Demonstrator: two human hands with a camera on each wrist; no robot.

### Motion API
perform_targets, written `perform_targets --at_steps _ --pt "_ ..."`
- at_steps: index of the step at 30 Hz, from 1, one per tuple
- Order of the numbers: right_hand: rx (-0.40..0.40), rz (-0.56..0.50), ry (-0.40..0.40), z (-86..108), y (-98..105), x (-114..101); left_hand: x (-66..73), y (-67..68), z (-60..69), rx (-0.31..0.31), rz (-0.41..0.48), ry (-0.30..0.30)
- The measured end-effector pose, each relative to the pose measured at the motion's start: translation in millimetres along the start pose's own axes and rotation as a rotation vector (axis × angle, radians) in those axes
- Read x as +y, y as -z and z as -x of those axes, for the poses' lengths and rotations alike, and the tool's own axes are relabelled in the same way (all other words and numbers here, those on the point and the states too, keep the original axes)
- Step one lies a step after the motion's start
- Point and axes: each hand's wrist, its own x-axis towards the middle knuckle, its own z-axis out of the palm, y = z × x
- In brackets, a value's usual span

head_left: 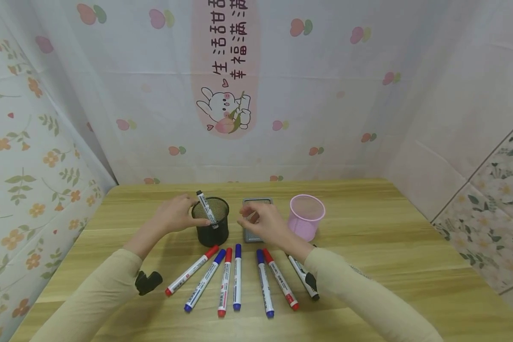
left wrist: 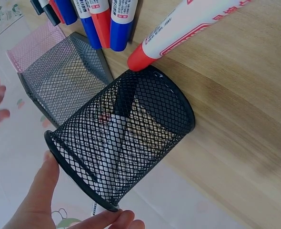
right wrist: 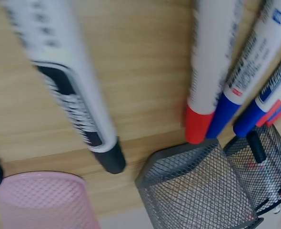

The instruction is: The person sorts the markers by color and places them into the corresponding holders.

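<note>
I see a white printed curtain (head_left: 325, 57) behind a pale wood-grain worktop (head_left: 410, 247). The left hand (head_left: 179, 213) holds the rim of a round black wire-mesh cup (head_left: 213, 235), its grip closed about it, thumb on one side and fingers opposite. The right hand (head_left: 267, 222) hangs near a squarish grey mesh holder (head_left: 252, 235), its grip apart and holding nothing. I have a round pink mesh cup (head_left: 303, 230) to its right. A black-and-white marker (head_left: 207, 207) leans inside the black cup; seven white markers (head_left: 225, 285) with red, blue or black ends lie in front.
</note>
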Motion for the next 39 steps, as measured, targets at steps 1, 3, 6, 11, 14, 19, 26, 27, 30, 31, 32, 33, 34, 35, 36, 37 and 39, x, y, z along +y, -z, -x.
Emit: perform_targets --at_steps 1,3,6,11,14,19,26,27,30,31,32,33,34,35,36,37,39 --pt "-0.016 0.014 0.007 2.9 1 0 0.0 0.1 -0.2 -0.001 -0.001 -0.003" --pt "-0.049 0.026 0.021 8.7 5 -1 0.0 0.1 -0.5 -0.003 -0.003 -0.006" --pt "-0.086 0.060 0.057 17.7 10 -1 -0.3 -0.2 -0.6 -0.006 -0.005 -0.008" --pt "-0.127 0.121 0.123 31.6 17 1 -0.4 -0.3 0.4 -0.003 -0.004 -0.007" --pt "-0.146 0.158 0.144 39.4 21 1 -0.1 -0.3 0.5 0.004 0.004 -0.013" --pt "-0.169 0.216 0.194 53.8 26 5 -0.7 -0.8 0.5 0.008 0.002 -0.018" --pt "-0.168 0.274 0.306 77.0 27 12 -1.5 0.1 1.2 0.005 -0.009 -0.024" --pt "-0.167 0.290 0.312 80.7 28 13 -1.3 0.4 1.1 0.002 -0.011 -0.025" --pt "-0.186 0.313 0.310 90.5 29 15 0.3 1.3 0.8 -0.004 -0.013 -0.023" --pt "-0.195 0.320 0.306 93.8 30 16 0.8 1.6 0.7 -0.007 -0.014 -0.022" --pt "-0.206 0.321 0.300 96.9 30 16 1.2 1.9 0.7 -0.009 -0.014 -0.019" --pt "-0.216 0.321 0.295 99.9 31 16 1.6 2.1 0.4 -0.011 -0.015 -0.018" --pt "-0.217 0.322 0.302 102.9 31 18 1.9 2.3 0.3 -0.012 -0.015 -0.016" --pt "-0.218 0.324 0.310 105.9 31 19 2.0 2.2 0.0 -0.014 -0.016 -0.014" --pt "-0.217 0.333 0.319 108.7 32 20 1.8 2.1 -0.2 -0.014 -0.017 -0.015" --pt "-0.211 0.338 0.333 111.4 32 22 1.7 1.9 -0.5 -0.012 -0.016 -0.017" --pt "-0.204 0.347 0.358 116.9 32 24 1.6 1.4 -1.1 -0.008 -0.013 -0.024"
